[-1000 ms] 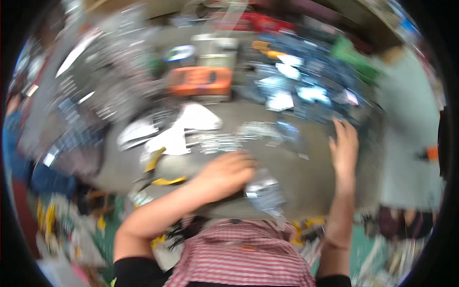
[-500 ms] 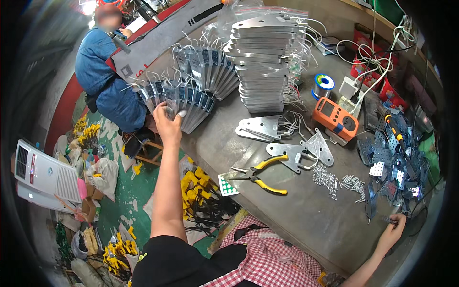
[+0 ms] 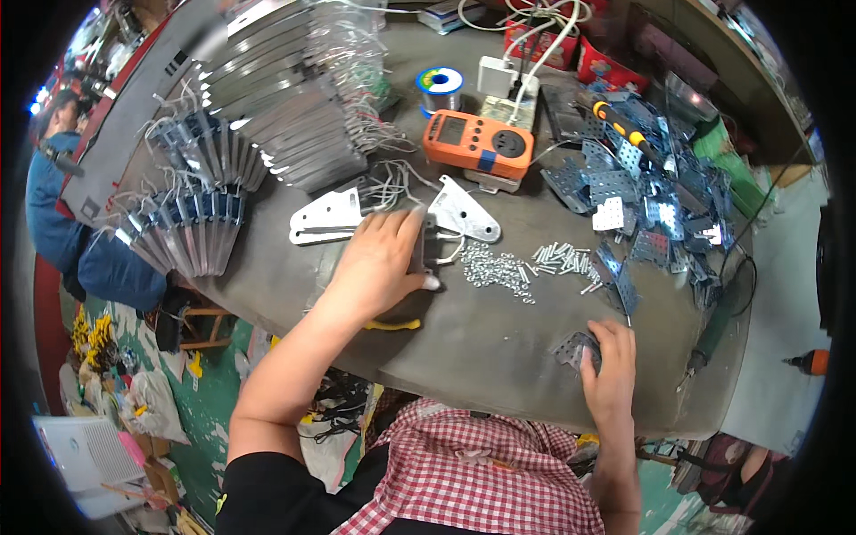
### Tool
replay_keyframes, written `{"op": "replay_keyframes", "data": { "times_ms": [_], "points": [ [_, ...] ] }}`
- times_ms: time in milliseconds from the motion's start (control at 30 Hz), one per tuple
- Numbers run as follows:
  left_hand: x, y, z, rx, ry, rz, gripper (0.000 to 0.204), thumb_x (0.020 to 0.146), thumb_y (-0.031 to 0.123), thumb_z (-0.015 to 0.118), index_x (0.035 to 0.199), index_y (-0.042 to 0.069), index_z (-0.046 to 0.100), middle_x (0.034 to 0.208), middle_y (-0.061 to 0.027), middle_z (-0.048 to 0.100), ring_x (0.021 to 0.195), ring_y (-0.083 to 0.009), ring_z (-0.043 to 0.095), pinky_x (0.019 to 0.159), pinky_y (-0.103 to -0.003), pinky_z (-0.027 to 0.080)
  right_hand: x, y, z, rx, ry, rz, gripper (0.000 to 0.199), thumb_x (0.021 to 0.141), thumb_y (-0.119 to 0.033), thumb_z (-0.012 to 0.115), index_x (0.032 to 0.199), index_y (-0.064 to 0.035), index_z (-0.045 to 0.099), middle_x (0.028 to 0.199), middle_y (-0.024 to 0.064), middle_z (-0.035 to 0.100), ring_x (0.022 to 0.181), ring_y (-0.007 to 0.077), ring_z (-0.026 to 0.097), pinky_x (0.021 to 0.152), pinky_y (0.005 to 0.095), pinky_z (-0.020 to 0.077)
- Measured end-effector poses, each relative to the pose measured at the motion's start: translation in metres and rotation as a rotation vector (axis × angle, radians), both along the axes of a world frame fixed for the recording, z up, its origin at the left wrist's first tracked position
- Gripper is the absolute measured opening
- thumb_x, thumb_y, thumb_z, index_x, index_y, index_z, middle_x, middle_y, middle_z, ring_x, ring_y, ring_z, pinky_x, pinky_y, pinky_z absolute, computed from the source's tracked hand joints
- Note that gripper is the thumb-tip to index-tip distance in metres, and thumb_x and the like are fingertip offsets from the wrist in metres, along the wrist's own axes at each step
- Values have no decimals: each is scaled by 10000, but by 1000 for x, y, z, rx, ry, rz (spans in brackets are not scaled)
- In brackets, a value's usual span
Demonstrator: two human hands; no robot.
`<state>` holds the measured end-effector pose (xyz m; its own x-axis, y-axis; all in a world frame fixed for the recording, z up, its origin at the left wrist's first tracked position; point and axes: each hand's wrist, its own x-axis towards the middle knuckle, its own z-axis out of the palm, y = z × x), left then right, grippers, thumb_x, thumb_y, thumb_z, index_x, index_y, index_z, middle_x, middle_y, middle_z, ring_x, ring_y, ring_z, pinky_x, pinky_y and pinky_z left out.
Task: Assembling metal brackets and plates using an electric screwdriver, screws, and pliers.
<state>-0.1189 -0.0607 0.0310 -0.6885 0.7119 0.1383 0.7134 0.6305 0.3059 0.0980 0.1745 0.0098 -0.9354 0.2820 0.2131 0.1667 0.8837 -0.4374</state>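
My left hand [image 3: 379, 263] curls over a silvery metal plate [image 3: 417, 255] with a white wire, fingers on its far side and thumb on its near side; most of the plate is hidden beneath the hand. Close by lie a triangular plate with holes [image 3: 465, 212] and a wired plate [image 3: 325, 217]. Pliers show only a yellow handle [image 3: 394, 325] beside my left wrist. At the right, my right hand [image 3: 612, 361] pinches a small dark perforated metal bracket [image 3: 575, 349] low over the tabletop. Small nuts [image 3: 492, 270] and screws [image 3: 566, 259] lie in loose piles between the hands.
Tall stacks of plates [image 3: 294, 116] and fanned-out wired pieces [image 3: 192, 227] fill the left. Behind are a solder spool [image 3: 440, 86] and an orange meter [image 3: 477, 143]. A bracket heap [image 3: 633, 178] with an orange-black screwdriver [image 3: 624, 127] lies right. Someone in blue [image 3: 58, 205] sits far left.
My left hand has left the fanned pieces and come right onto the wired plate. My right hand has moved away from the bracket heap, toward me, with a bracket. The view has turned right.
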Motion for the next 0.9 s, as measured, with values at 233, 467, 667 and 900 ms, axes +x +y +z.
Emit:
{"op": "replay_keyframes", "data": {
  "times_ms": [233, 467, 667, 900],
  "points": [
    [6, -18, -31, 890, -264, 76, 635, 683, 194, 673, 1202, -68, 417, 1202, -173, 473, 1147, -298, 440, 924, -394, 392, 14, -2, 4, -124, 159, 53, 127, 698, 7, 595, 819, -30, 605, 803, 86, 548, 796, 274, 514, 724, 376, 413],
    [108, 25, -8, 1082, -1860, 25, 567, 895, 482, 290, 1233, 34, 373, 1224, -152, 464, 1135, -277, 452, 978, -418, 334, 0, -25, 11, -452, 360, 84, 256, 667, 35, 638, 899, -73, 652, 803, 84, 555, 679, 214, 555, 587, 295, 458],
    [122, 32, -14, 751, -1748, 141, 370, 937, 278, 376, 1167, -6, 433, 969, -146, 611, 829, -194, 611, 735, -303, 491, -22, -10, 12, -336, 301, 162, 208, 701, -29, 651, 905, -44, 613, 864, 94, 569, 800, 249, 586, 685, 316, 489],
    [107, 35, -13, 770, -1581, 189, 297, 922, 216, 409, 1101, -9, 484, 939, -113, 612, 833, -176, 606, 723, -292, 485, -58, 30, 2, 248, -13, 255, 258, 632, 64, 581, 870, -32, 549, 922, 88, 541, 826, 283, 550, 699, 335, 469]
  ]
}}
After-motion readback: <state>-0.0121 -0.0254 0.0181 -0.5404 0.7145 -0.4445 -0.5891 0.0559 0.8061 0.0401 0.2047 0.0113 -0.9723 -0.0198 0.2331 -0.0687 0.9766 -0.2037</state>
